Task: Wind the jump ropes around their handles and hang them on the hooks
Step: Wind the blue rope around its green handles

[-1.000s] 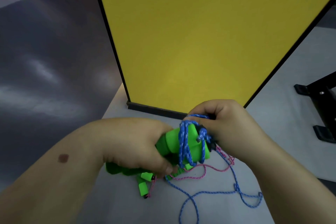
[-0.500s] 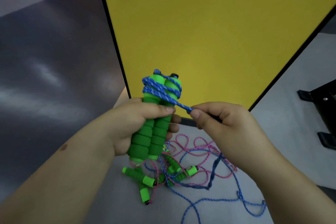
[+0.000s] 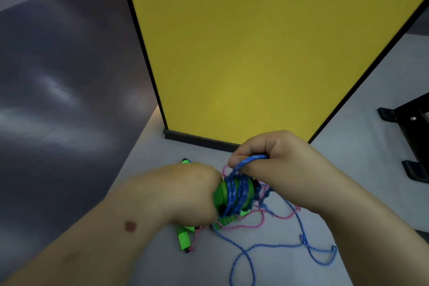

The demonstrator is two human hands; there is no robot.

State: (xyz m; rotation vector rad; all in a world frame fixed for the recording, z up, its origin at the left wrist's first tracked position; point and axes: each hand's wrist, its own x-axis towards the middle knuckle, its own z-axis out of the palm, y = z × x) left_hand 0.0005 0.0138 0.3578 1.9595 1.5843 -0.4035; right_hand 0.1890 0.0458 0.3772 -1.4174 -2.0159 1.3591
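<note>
My left hand (image 3: 185, 195) grips a pair of green foam handles (image 3: 222, 193), held low and pointing right. Several turns of the blue rope (image 3: 236, 189) wrap around their ends. My right hand (image 3: 278, 160) pinches a loop of that blue rope just above the handles. The loose blue rope tail (image 3: 278, 245) trails over the grey table toward me. A pink rope (image 3: 253, 225) lies tangled under my hands, with more green handles (image 3: 183, 238) beside it. No hooks are in view.
A yellow panel (image 3: 267, 49) with a black frame stands upright just behind my hands. A black metal stand (image 3: 411, 127) sits at the right edge. The grey table (image 3: 148, 155) ends at the left, with dark floor beyond.
My left hand has tipped the handles down from upright to low and sideways. More blue turns sit on them. My right hand moved over the handle ends with a loop.
</note>
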